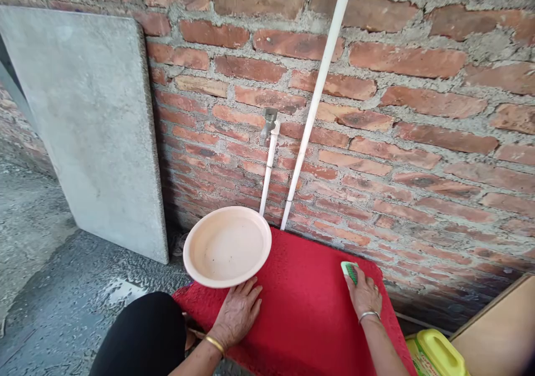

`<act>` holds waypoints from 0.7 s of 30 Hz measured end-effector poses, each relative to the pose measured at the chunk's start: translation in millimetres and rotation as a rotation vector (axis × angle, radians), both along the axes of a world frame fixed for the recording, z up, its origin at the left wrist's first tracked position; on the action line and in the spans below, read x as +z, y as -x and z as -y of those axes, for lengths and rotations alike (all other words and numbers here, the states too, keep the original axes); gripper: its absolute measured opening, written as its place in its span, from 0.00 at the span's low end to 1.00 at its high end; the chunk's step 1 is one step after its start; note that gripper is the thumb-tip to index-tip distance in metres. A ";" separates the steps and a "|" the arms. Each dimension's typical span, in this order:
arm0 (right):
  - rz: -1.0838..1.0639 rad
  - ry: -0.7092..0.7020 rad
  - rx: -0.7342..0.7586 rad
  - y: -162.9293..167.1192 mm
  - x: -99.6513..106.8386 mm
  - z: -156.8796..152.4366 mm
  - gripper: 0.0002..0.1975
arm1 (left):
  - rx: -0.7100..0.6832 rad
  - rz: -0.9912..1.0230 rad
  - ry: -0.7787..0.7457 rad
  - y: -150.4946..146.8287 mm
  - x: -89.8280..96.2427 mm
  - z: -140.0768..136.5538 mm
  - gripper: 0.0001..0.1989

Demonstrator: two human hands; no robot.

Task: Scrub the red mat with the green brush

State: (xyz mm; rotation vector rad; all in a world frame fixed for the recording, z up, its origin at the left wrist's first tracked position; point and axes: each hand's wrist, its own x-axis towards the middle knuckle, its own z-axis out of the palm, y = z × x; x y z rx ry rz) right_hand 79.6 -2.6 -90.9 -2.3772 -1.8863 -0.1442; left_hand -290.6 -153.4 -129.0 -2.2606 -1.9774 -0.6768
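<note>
A red mat or cloth (305,301) covers a low surface in front of me. My left hand (239,312) lies on it with its fingers stretched out, close to the rim of a pale pink basin (233,245). Whether the fingertips touch that rim I cannot tell. The basin stands at the far left corner and looks to hold a little water with dark specks. Towards the far right corner, my right hand (365,295) grips a small scrub brush (349,271), white-backed with green bristles, against the red fabric. The hand hides part of the brush.
A tap (268,125) on a white pipe and a taller white pipe (317,97) run up the brick wall (409,108). A concrete slab (92,125) leans at the left over wet floor (75,298). A yellow jug (437,356) and a board (497,326) stand at the lower right.
</note>
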 end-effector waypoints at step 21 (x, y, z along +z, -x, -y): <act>-0.185 -0.007 0.412 237.4 9.0 -24.3 0.20 | 0.009 0.103 0.181 -4.7 11.2 3.3 0.18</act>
